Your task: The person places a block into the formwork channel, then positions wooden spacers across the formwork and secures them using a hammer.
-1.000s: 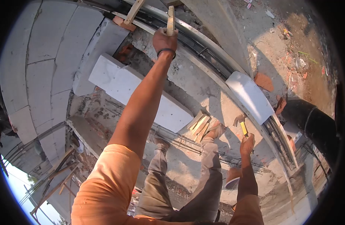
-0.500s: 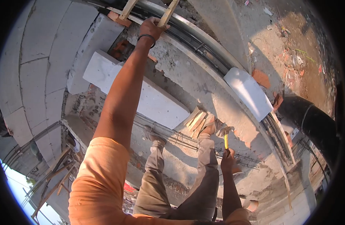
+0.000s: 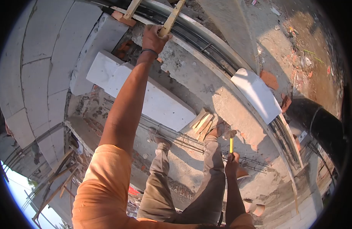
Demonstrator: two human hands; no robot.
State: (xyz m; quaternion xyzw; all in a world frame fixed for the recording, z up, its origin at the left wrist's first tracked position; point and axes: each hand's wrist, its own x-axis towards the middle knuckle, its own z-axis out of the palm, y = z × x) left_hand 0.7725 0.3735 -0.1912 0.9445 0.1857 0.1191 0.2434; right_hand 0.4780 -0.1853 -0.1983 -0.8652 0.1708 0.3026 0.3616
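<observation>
My left hand is stretched far forward, its fingers closed around the near end of a wooden strip. That strip lies across a formwork trough with steel bars running inside it. A second wooden strip crosses the trough to the left. Low on the right, my right hand grips a hammer by its handle, which is yellow near the head. The hammer head points away from me, beside my right foot. Cut wood pieces are bunched near that foot.
A long white block lies ahead of my feet, and another white block sits across the trough. Thin steel rods run by my feet. A black pipe stands at the right; a block wall rises at the left.
My left hand has drawn slightly back toward me, still on the wooden strip. The view has shifted a little. My right hand still holds the hammer in nearly the same place.
</observation>
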